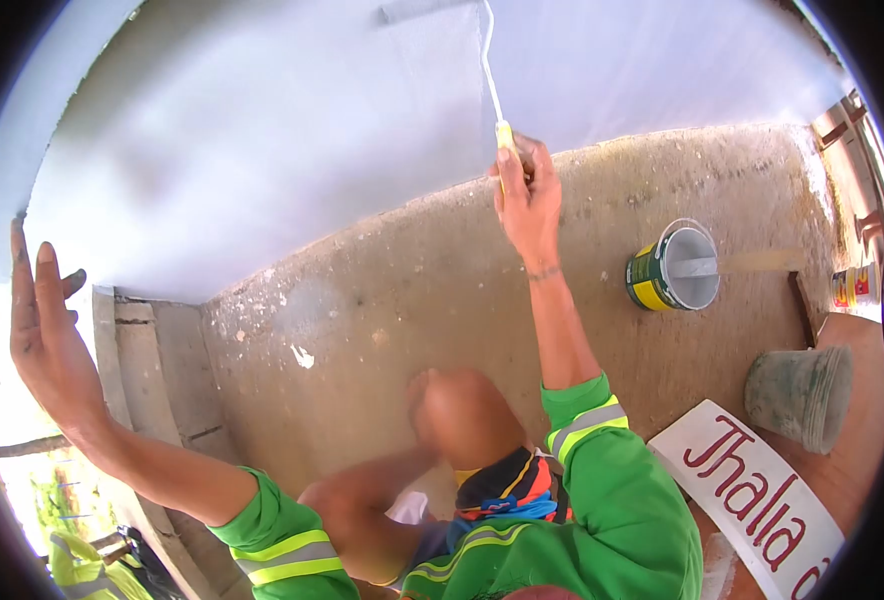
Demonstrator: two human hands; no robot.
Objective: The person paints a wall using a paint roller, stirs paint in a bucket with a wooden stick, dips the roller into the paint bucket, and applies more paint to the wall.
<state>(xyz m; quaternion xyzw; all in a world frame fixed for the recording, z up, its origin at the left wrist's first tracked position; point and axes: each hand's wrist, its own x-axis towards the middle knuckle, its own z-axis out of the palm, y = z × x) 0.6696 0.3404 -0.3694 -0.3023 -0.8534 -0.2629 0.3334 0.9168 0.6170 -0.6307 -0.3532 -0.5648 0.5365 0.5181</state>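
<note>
My right hand [532, 205] is wrapped round the yellow handle of a paint roller [491, 60], whose white wire frame runs up to the top edge of the view. The grey roller sleeve lies against the pale wall [362, 110], partly cut off by the frame. On the far left my left hand [52, 335] is raised with its fingers stretched out, near the wall's left edge; whether it touches the wall I cannot tell. Dark smudges show on its fingertips. Right of my right forearm stands a green and yellow paint bucket [646, 280] holding light grey paint and a flat wooden stick [757, 261].
A dirty grey bucket [797, 392] stands at the right, beside a white sign [702, 455] with red lettering. Low concrete blocks [147, 360] edge the left side. White paint spots mark the brown floor [362, 330]. A high-visibility garment [87, 570] shows at lower left.
</note>
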